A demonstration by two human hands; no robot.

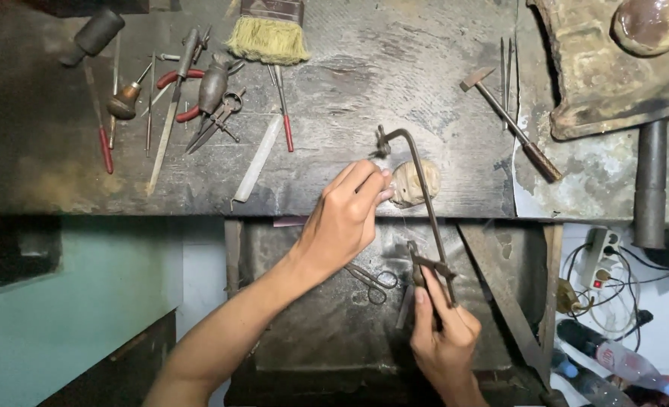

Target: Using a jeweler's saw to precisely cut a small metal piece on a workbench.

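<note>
Dark and scarred, our wooden workbench (394, 68) carries scattered hand tools, a brush (268, 32) and a small hammer (509, 122). Our right hand (443, 339) is closed around the handle of a jeweller's saw (423, 203), its frame standing upright at the bench edge. Our left hand (343, 218) pinches a small pale workpiece (410, 183) against that edge.

Two hands (345, 218) are working at the bench (334, 98), which is carrying one saw frame (425, 196), one brush (268, 32), one small hammer (509, 122), one pair of red-handled pliers (180, 90) and two red-handled tools (105, 149).
</note>
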